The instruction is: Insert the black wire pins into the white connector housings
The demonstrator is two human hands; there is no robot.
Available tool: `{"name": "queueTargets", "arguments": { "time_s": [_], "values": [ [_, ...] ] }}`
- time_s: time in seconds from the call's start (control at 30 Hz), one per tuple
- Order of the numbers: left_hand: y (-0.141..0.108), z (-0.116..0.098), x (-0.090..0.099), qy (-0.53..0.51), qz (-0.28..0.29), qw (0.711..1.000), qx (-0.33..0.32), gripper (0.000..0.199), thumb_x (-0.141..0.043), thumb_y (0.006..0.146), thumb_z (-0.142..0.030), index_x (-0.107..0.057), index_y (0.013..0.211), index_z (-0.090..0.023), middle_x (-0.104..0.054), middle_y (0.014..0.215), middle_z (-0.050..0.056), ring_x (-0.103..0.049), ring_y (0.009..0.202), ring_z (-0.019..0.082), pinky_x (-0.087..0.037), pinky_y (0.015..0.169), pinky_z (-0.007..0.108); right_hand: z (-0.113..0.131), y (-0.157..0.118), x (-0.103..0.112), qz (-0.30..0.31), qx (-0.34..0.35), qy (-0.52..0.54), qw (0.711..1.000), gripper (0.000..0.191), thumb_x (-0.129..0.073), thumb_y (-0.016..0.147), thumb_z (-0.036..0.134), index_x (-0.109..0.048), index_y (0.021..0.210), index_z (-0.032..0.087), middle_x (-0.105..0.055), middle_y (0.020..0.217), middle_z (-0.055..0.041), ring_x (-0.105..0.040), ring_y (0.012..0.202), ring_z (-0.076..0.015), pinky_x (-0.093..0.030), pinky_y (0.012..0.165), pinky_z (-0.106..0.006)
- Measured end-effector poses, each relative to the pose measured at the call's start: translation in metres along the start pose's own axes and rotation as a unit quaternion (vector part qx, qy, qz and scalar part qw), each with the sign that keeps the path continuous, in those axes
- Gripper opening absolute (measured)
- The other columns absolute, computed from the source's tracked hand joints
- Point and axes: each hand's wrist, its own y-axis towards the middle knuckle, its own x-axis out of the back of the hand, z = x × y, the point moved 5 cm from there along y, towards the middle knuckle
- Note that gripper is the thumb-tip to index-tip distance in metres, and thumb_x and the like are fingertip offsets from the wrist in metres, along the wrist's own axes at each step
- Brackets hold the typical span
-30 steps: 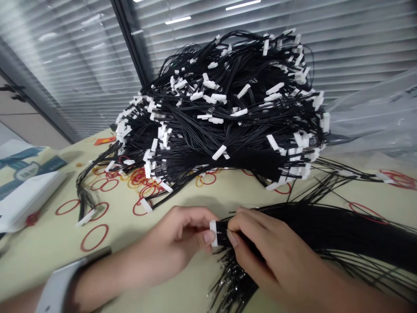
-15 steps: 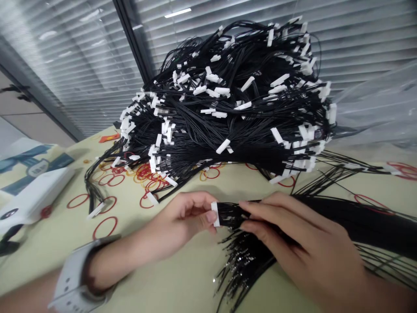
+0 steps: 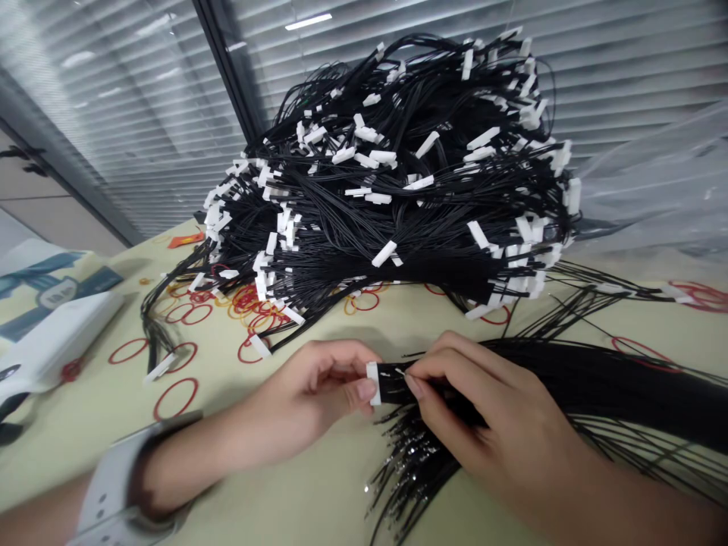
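Observation:
A small white connector housing (image 3: pixel 373 383) is pinched between the thumb and fingers of my left hand (image 3: pixel 327 398). Several black wires run out of its right side. Just to the right, my right hand (image 3: pixel 483 402) pinches a thin black wire (image 3: pixel 400 371) whose bare metal tip points at the housing. Under my right hand spreads a thick bundle of loose black wires (image 3: pixel 409 455), their shiny crimped ends fanned toward the lower left. The long part of this black bundle (image 3: pixel 614 379) stretches off to the right.
A large heap of black wire harnesses (image 3: pixel 392 182) with white connectors stands behind my hands. Red and yellow rubber bands (image 3: pixel 244 303) are scattered on the table (image 3: pixel 273 500). A white box-shaped device (image 3: pixel 62 334) lies at the left, clear plastic (image 3: pixel 654 189) at the right.
My right hand has closed into a tighter pinch and shifted slightly left, and a single wire tip now shows at its fingertips. My left hand keeps hold of the connector housing.

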Motion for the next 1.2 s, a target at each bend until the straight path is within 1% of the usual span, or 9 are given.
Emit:
{"name": "queueTargets", "arguments": {
  "time_s": [0.2,0.47,0.67,0.77,0.87,0.93,1.0,1.13,1.2],
  "values": [
    [0.0,-0.001,0.0,-0.011,0.006,1.0,-0.003,0.009,-0.049,0.083,-0.017,-0.055,0.078,-0.012,-0.051,0.068,0.0,-0.047,0.068,0.012,-0.036,0.063,0.023,0.004,-0.003,0.002,0.006,0.018,-0.008,1.0,0.009,-0.044,0.084,0.013,-0.05,0.08,0.018,-0.048,0.072,0.0009,-0.046,0.067,-0.0089,-0.038,0.061,-0.024],
    [-0.002,0.001,-0.002,-0.06,0.03,0.998,0.004,0.009,-0.051,0.083,-0.02,-0.054,0.078,-0.013,-0.051,0.068,-0.001,-0.046,0.066,0.011,-0.035,0.061,0.021,0.002,-0.002,-0.003,0.004,0.022,-0.052,0.998,0.014,-0.043,0.085,0.014,-0.051,0.074,0.017,-0.046,0.068,-0.0004,-0.044,0.064,-0.011,-0.035,0.057,-0.027],
    [-0.002,0.002,-0.002,-0.059,0.03,0.998,0.005,0.01,-0.051,0.084,-0.02,-0.055,0.077,-0.014,-0.053,0.07,0.0,-0.047,0.068,0.011,-0.036,0.063,0.022,0.004,-0.002,-0.003,-0.01,0.041,-0.075,0.996,0.015,-0.043,0.084,0.013,-0.053,0.073,0.016,-0.046,0.065,-0.0013,-0.043,0.061,-0.0117,-0.035,0.055,-0.027],
    [-0.004,0.002,-0.003,-0.048,0.023,0.998,0.014,0.011,-0.051,0.084,-0.021,-0.055,0.077,-0.014,-0.053,0.071,0.0,-0.048,0.069,0.011,-0.036,0.064,0.021,0.008,-0.001,0.0,-0.034,0.064,-0.073,0.995,0.015,-0.043,0.083,0.012,-0.055,0.075,0.017,-0.047,0.064,-0.0015,-0.045,0.059,-0.0122,-0.036,0.053,-0.027],
    [-0.006,0.001,-0.005,-0.05,0.02,0.998,0.011,0.011,-0.052,0.083,-0.021,-0.056,0.076,-0.013,-0.054,0.07,-0.001,-0.049,0.069,0.01,-0.038,0.066,0.02,0.01,-0.003,0.002,-0.044,0.041,-0.076,0.995,0.019,-0.04,0.084,0.014,-0.055,0.073,0.019,-0.05,0.066,-0.0021,-0.048,0.061,-0.013,-0.038,0.055,-0.028],
    [-0.006,0.0,-0.006,-0.069,0.022,0.997,0.01,0.011,-0.052,0.083,-0.02,-0.057,0.076,-0.013,-0.054,0.07,-0.001,-0.05,0.069,0.01,-0.039,0.067,0.02,0.009,-0.004,0.004,-0.054,0.007,-0.095,0.994,0.022,-0.038,0.086,0.016,-0.055,0.072,0.02,-0.053,0.07,-0.0029,-0.051,0.064,-0.0138,-0.04,0.058,-0.029],
    [-0.006,0.0,-0.006,-0.083,0.023,0.996,0.017,0.01,-0.052,0.083,-0.018,-0.057,0.076,-0.013,-0.055,0.07,0.0,-0.05,0.069,0.01,-0.039,0.067,0.02,0.009,-0.005,0.004,-0.062,0.0,-0.109,0.992,0.021,-0.039,0.086,0.016,-0.055,0.072,0.02,-0.053,0.071,-0.0027,-0.051,0.065,-0.0141,-0.04,0.059,-0.029],
    [-0.005,0.002,-0.005,-0.084,0.023,0.996,0.024,0.009,-0.052,0.082,-0.015,-0.057,0.075,-0.012,-0.056,0.07,0.0,-0.051,0.069,0.01,-0.039,0.065,0.019,0.011,-0.004,-0.001,-0.036,0.055,-0.092,0.994,0.017,-0.043,0.083,0.012,-0.054,0.071,0.018,-0.047,0.064,-0.0006,-0.046,0.059,-0.0128,-0.038,0.054,-0.028],
    [-0.004,0.002,-0.005,-0.078,0.023,0.996,0.023,0.008,-0.052,0.082,-0.016,-0.057,0.076,-0.012,-0.056,0.07,0.0,-0.05,0.069,0.01,-0.038,0.065,0.02,0.011,-0.004,0.0,-0.04,0.045,-0.1,0.993,0.02,-0.04,0.084,0.012,-0.054,0.07,0.018,-0.047,0.064,-0.0006,-0.046,0.06,-0.0131,-0.037,0.054,-0.028]
  ]
}}
